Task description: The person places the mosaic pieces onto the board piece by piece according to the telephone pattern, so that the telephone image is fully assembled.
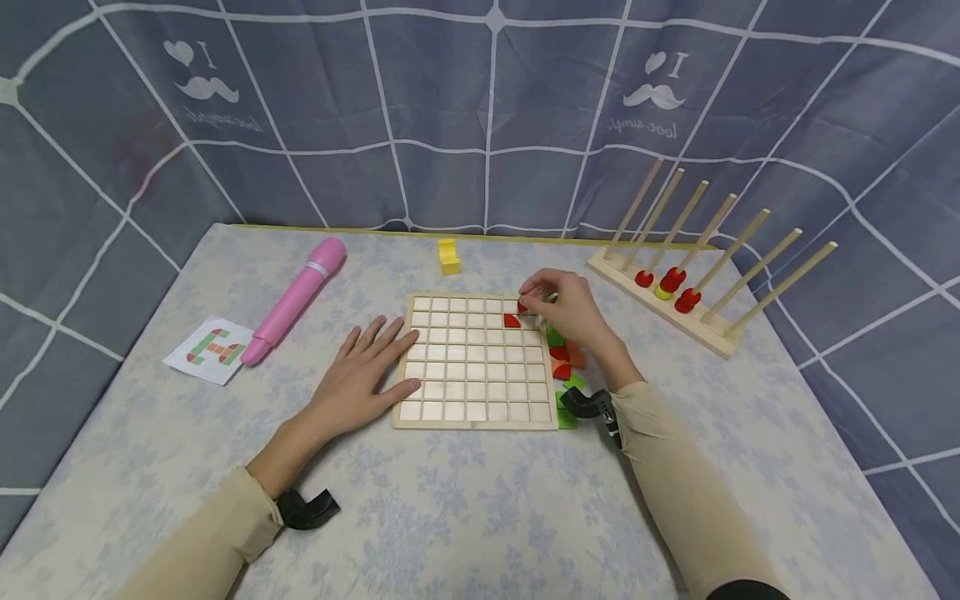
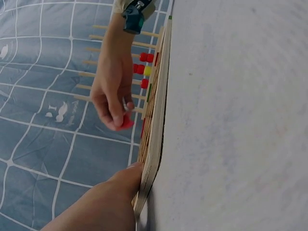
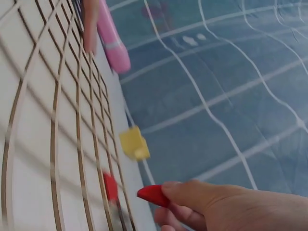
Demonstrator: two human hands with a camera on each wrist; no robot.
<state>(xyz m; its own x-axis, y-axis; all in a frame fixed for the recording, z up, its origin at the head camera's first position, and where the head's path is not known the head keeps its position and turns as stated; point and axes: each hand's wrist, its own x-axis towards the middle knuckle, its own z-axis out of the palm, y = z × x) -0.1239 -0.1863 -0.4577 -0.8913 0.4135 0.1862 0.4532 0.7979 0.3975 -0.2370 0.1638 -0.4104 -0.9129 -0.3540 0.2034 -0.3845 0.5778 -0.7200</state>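
Observation:
A wooden grid board (image 1: 476,362) lies flat on the table. One red tile (image 1: 512,321) sits in a cell near its upper right. Between thumb and fingers my right hand (image 1: 566,304) pinches another red piece (image 3: 153,195) with a curved edge, held just above the board's top right corner. My left hand (image 1: 367,375) rests on the left edge of the board with its fingers spread. Along the right side of the board lie loose green, red and orange tiles (image 1: 561,369), partly covered by the right wrist.
A wooden peg rack (image 1: 667,304) with red and yellow beads stands at the right. Behind the board is a small yellow block (image 1: 448,257). At the left lie a pink cylinder (image 1: 294,302) and a pattern card (image 1: 210,350). A grey-blue curtain (image 1: 427,100) hangs behind the table.

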